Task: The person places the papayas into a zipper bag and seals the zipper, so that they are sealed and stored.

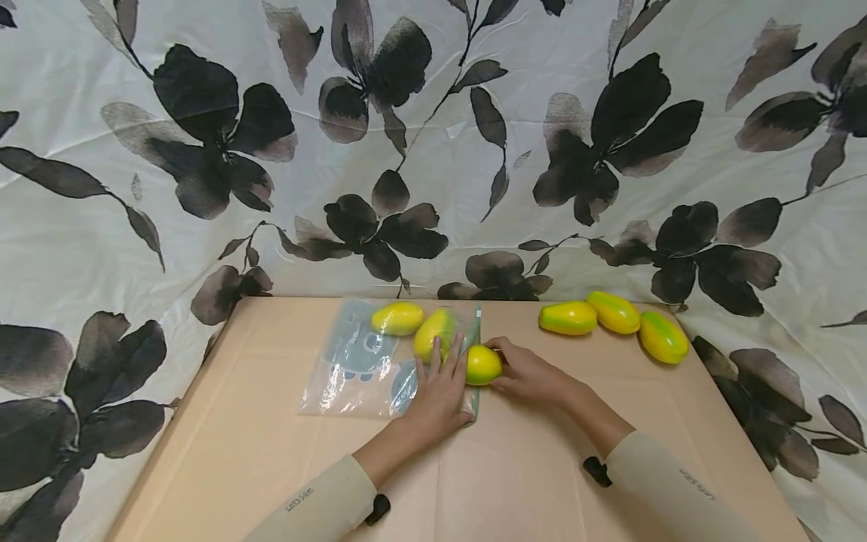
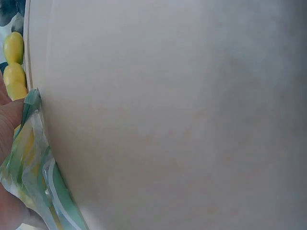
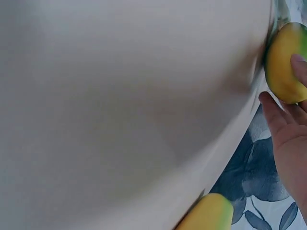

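Note:
A clear plastic bag [image 1: 359, 384] with a blue-green print lies on the board, its green-edged side toward the right. Two yellow-green mangoes, one at the upper middle [image 1: 397, 319] and one beside the fingers [image 1: 433, 336], show within its outline. My left hand [image 1: 440, 395] holds the bag near that green edge, fingers spread over its top. In the left wrist view, the bag's film [image 2: 33, 158] bunches against the thumb and fingers. At the edge, my right hand [image 1: 531, 373] grips another mango [image 1: 484, 366] between thumb and fingers; its left end overlaps the bag.
Three more mangoes, a left [image 1: 567, 318], a middle [image 1: 613, 312] and a right one [image 1: 664, 337], sit together at the board's back right. The tan board [image 1: 528, 467] ends at the back against a floral cloth [image 1: 474, 150].

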### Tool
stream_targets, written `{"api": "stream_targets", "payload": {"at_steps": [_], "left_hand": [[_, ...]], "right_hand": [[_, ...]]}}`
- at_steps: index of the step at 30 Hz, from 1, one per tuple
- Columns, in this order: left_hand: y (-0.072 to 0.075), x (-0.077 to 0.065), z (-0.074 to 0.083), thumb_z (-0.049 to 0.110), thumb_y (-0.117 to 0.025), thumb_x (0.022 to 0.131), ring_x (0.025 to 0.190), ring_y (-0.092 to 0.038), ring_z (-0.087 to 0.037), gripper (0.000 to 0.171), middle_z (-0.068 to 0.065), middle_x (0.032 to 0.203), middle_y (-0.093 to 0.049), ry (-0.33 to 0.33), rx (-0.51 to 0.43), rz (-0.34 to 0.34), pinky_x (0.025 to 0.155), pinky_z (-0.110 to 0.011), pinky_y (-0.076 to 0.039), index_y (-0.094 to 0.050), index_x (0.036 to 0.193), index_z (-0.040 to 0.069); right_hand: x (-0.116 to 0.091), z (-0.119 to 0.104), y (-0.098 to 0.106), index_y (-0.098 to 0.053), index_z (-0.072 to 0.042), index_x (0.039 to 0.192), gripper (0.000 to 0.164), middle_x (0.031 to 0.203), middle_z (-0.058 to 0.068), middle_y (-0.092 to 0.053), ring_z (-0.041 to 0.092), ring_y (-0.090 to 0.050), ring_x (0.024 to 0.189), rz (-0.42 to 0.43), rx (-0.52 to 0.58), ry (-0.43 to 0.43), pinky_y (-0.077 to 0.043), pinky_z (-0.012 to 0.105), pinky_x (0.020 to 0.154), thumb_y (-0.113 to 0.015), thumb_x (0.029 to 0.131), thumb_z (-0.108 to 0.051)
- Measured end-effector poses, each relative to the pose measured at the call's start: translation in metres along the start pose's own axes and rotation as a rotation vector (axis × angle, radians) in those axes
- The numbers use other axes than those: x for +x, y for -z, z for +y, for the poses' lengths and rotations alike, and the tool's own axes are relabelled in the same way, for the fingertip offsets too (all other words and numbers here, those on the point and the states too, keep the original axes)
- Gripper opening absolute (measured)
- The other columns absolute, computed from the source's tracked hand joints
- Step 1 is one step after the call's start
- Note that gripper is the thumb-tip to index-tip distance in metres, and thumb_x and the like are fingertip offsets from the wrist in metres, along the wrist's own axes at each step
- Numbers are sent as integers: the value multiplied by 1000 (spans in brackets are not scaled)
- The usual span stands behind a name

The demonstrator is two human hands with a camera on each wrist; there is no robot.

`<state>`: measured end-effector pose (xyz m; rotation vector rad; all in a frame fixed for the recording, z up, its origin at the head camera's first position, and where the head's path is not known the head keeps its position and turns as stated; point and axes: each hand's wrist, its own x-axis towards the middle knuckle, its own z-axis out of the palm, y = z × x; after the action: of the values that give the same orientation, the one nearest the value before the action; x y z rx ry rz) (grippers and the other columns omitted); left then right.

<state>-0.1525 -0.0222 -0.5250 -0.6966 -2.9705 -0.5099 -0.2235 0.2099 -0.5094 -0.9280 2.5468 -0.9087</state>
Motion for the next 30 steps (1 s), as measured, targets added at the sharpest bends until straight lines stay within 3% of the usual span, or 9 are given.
{"api": "stream_targets", "payload": {"at_steps": [5, 12, 21, 30], "left_hand": [[-2, 1, 0, 48, -90, 76, 157, 4, -50, 132, -12, 175, 7, 3, 13, 3, 111, -82, -21, -3, 166, 7], [-1, 0, -1, 49, -91, 75, 157, 1, -51, 134, -13, 175, 5, 4, 37, 11, 109, -82, -24, -3, 166, 7], [-3, 1, -2, 49, -90, 75, 158, 3, -50, 134, -10, 175, 7, 3, 18, 2, 110, -82, -23, -1, 167, 10], [-1, 1, -2, 51, -91, 73, 158, -1, -50, 133, -11, 175, 2, 7, 51, 9, 109, -82, -25, -7, 167, 8]], "right_hand": [[6, -4, -3, -43, -3, 148, 64, 146, 14, -55, 28, -60, 128, 38, -44, 6, -50, 47, 109, -76, 95, -20], [13, -4, -7, -50, -3, 142, 56, 137, 12, -61, 25, -66, 114, 98, 0, -35, -56, 43, 99, -76, 93, -12], [26, -6, -10, -56, -4, 135, 47, 131, 12, -66, 28, -67, 116, 159, 25, -89, -56, 45, 99, -76, 94, -14], [37, -6, -10, -60, -2, 127, 41, 125, 16, -63, 27, -65, 108, 213, -48, -124, -57, 45, 96, -77, 93, -19]]}}
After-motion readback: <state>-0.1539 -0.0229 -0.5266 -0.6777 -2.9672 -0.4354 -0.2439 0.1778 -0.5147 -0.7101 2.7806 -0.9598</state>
